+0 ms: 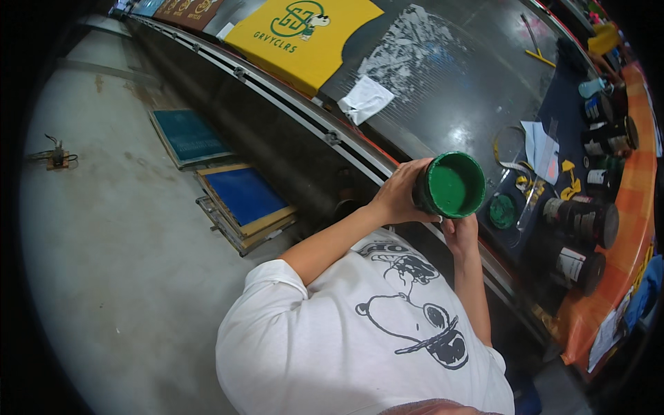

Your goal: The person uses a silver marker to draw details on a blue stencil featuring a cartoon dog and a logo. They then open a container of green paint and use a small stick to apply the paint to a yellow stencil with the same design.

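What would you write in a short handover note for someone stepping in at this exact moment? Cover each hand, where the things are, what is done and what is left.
Left hand: gripping the side of the open jar of green ink, held tilted over the table edge.
Right hand: under the jar, supporting its base.
Green-stained lid lies on the table beside the jar; more jars stand to the right; a yellow shirt lies further along.
Done: lid off, jar lifted.
Left: no ink poured or scooped yet, as far as can be seen.
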The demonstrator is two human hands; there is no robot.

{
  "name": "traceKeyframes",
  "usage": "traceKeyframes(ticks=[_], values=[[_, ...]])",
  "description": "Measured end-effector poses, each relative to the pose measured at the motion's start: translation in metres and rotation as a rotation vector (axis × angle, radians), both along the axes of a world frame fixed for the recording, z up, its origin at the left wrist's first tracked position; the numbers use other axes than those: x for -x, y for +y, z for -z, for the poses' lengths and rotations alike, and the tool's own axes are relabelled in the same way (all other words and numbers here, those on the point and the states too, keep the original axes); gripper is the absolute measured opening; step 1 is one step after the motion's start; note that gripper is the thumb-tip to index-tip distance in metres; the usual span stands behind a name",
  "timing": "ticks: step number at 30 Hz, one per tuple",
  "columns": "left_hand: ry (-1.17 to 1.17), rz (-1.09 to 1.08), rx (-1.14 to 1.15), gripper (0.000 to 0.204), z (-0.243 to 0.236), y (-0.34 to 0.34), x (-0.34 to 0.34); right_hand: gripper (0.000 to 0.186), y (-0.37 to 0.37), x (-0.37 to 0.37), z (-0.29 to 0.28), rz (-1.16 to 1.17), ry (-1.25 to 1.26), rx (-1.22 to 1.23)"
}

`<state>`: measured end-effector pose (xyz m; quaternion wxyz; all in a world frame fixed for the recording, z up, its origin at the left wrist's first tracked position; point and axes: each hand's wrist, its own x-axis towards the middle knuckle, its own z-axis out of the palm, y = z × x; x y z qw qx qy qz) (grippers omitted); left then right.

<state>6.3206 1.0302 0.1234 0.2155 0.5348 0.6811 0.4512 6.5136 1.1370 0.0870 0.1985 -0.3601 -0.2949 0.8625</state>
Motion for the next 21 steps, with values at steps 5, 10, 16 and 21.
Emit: traceKeyframes(ticks=[5,10,16,21], values=[[-0.182,0.122,-0.119,0.102,-0.013,-0.048,0.113,0.022,-0.043,0.099,-0.007,0.046,0.082,0.184],[-0.543,0.182,-0.185,0.049,0.004,-0.084,0.244,0.021,-0.091,0.212,0.001,0.103,0.189,0.253],[-1.524,0.034,-0.257,0.049,0.031,-0.111,0.332,0.033,-0.105,0.36,-0.029,0.065,0.17,0.197],[-1.931,-0.151,-0.12,0.059,0.04,-0.116,0.393,0.047,-0.104,0.455,-0.024,-0.091,0.095,0.081]])
